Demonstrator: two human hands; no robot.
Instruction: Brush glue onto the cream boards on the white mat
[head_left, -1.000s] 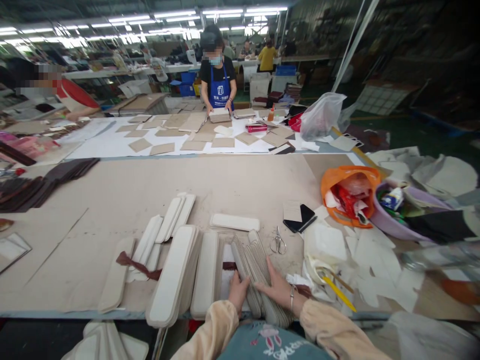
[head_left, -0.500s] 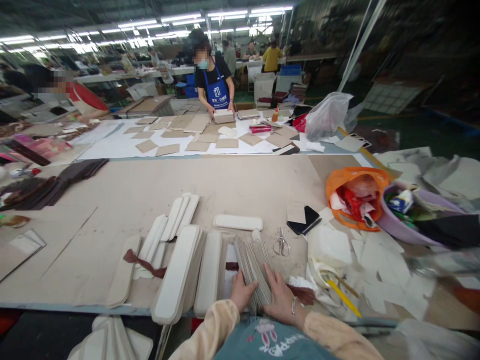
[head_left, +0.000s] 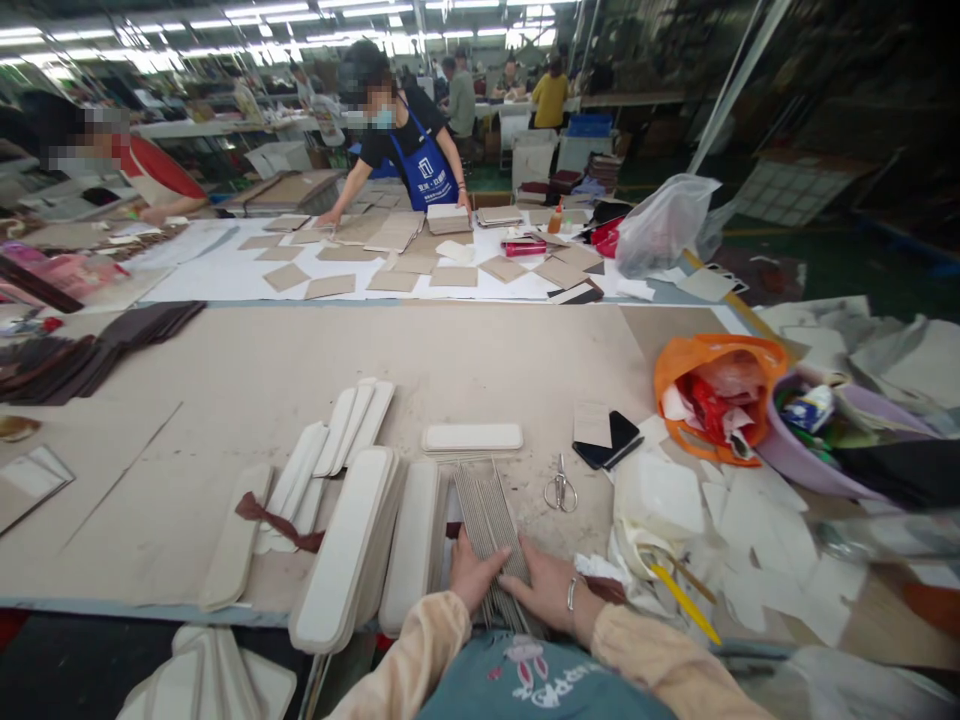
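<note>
Bright ceiling lights, dark green floor, long worktables

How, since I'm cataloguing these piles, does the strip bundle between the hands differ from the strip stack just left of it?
The strip bundle stands on edge, showing many narrow, greyish-tan edges; the strip stack lies flat, showing one broad, off-white face. The left hand and right hand touch the strip bundle; neither touches the strip stack. Both are made of long, thin pieces.
</note>
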